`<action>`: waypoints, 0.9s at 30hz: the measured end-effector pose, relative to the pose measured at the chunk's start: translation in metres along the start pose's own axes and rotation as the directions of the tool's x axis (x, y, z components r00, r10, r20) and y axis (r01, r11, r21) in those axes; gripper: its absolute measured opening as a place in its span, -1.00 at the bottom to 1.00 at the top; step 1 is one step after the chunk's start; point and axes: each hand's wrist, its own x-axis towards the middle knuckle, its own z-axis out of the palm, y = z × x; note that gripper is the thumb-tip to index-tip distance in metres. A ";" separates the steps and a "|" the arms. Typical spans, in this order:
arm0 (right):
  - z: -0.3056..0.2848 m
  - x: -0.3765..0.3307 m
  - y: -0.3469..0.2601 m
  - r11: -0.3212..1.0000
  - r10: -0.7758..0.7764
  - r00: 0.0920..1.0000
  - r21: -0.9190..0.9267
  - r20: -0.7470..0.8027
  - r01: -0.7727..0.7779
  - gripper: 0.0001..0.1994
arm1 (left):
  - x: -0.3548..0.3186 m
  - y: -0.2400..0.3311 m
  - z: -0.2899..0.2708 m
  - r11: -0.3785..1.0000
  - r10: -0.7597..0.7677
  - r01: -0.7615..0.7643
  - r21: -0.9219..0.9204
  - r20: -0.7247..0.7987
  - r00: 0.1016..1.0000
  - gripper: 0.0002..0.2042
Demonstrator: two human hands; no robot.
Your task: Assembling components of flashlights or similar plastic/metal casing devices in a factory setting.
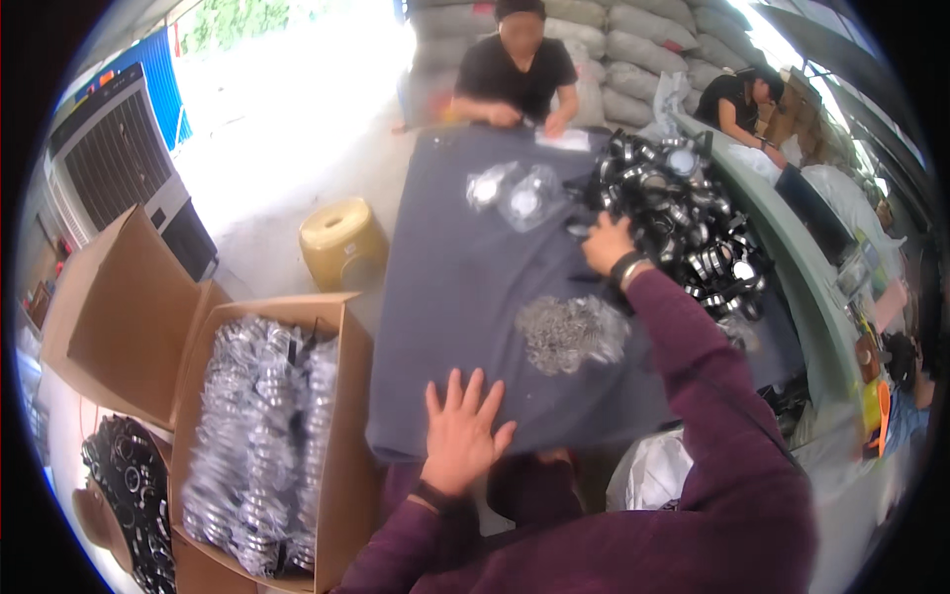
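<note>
Right hand (608, 246) sitting at left edge of pile of round pieces (685, 216), left hand (463, 436) lying on table (445, 297).
Looks like the picking step; next move is probably calling for curling fingers round one piece and separating it from its neighbours. Right fingers are hanging partly open; can't tell if they're gripping anything. Left fingers are lying spread flat, holding nothing. Pile is covering the table's far right, looking black and silver, glossy, jumbled, some pieces showing pale faces. Clear bits (564, 337) are lying nearer the body.
</note>
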 end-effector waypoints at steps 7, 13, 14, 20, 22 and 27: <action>0.018 -0.031 0.040 0.997 -0.065 0.991 0.056 0.114 0.059 -0.72 | -0.001 -0.004 0.004 0.998 -0.002 0.001 0.065 0.019 1.000 -0.46; -0.011 -0.065 0.007 0.957 -0.138 0.962 0.219 -0.237 0.192 -0.79 | -0.003 0.000 0.006 0.998 0.014 -0.014 0.059 0.006 1.000 -0.48; -0.023 -0.075 -0.010 0.943 -0.142 0.957 0.260 -0.254 0.209 -0.77 | -0.004 -0.001 0.007 0.998 0.015 -0.015 0.060 0.005 1.000 -0.47; -0.057 -0.131 -0.074 0.681 -0.029 0.964 0.701 -0.264 0.212 -0.57 | -0.007 -0.001 0.005 0.996 0.033 -0.033 0.087 0.001 0.999 -0.48; -0.060 -0.127 -0.082 0.742 0.022 0.991 0.666 -0.135 0.074 -0.42 | -0.006 0.001 0.006 0.994 0.052 -0.052 0.097 -0.001 0.999 -0.49; -0.062 -0.116 -0.146 0.615 0.152 0.986 0.774 0.072 -0.151 -0.31 | -0.012 -0.005 0.012 0.991 0.055 -0.053 0.122 -0.014 0.998 -0.48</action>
